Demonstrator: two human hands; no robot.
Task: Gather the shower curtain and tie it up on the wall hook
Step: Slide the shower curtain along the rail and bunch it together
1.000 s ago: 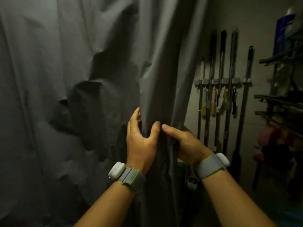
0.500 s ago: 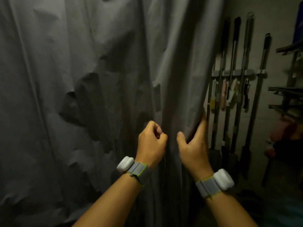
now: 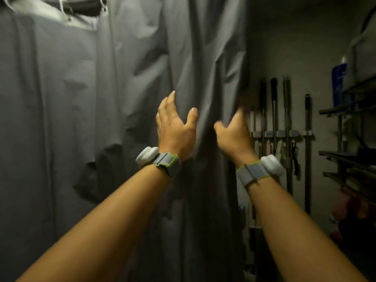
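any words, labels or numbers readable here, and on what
None can be read.
Blue container on the shelf at right: any print is too dim and blurred to make out.
White wrist devices: no marking visible.
Grey shower curtain: plain, no text.

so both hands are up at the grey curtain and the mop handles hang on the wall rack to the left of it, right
Not quite. The head view shows the left hand and right hand at the grey curtain, but the mop handles hang on the wall rack to its right.
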